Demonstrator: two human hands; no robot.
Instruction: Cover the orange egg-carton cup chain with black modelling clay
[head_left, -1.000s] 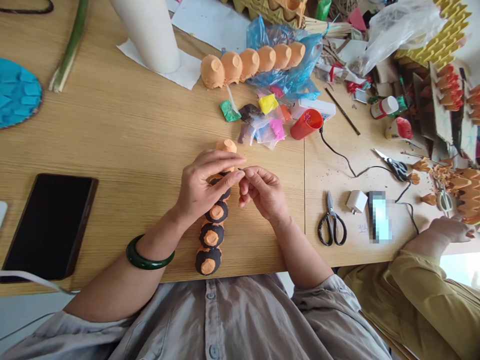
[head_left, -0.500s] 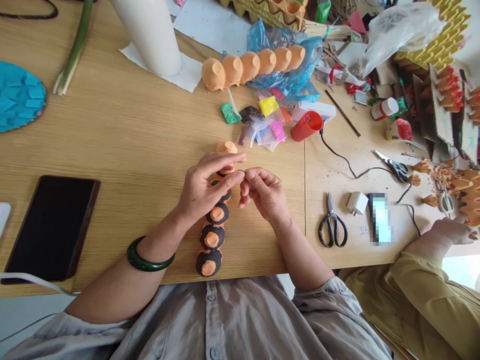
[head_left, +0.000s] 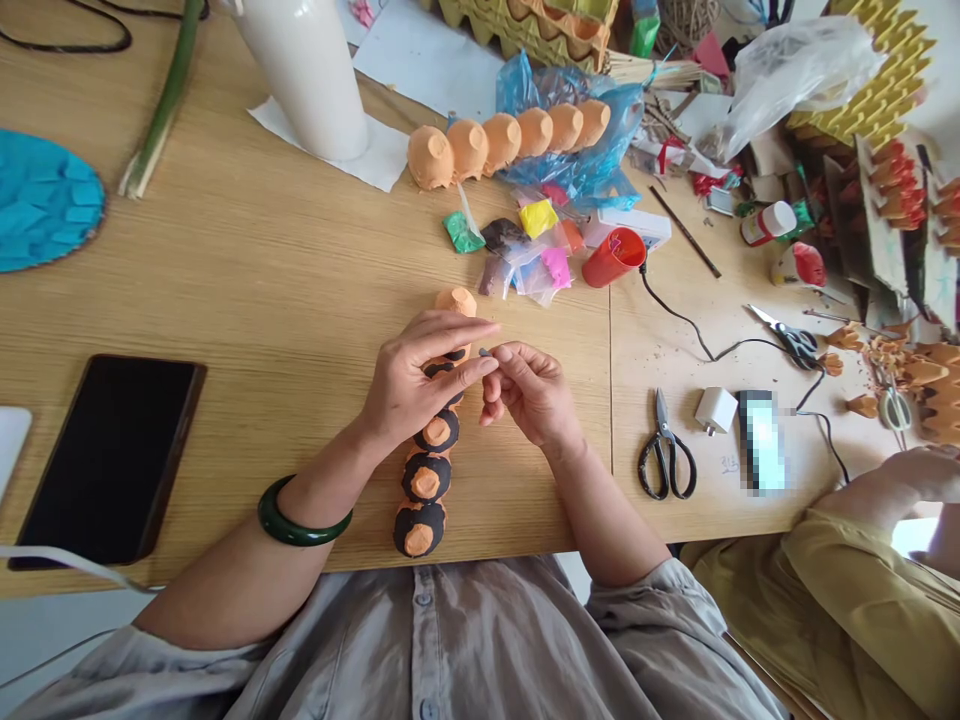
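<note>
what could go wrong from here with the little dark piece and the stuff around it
The small dark piece sits pinched at the fingertips of the right hand, so it could slip and drop. The left hand is over the orange-and-black strip and might nudge it or brush its dark rings. The black cord runs close by the red cup; a snag could perhaps tip it.

The single view looks from my head, forward and steeply down at the worktop (head_left: 247, 270), near enough that my fingers (head_left: 454, 338) sit mid-frame and my shirt (head_left: 495, 640) fills the bottom centre.
</note>
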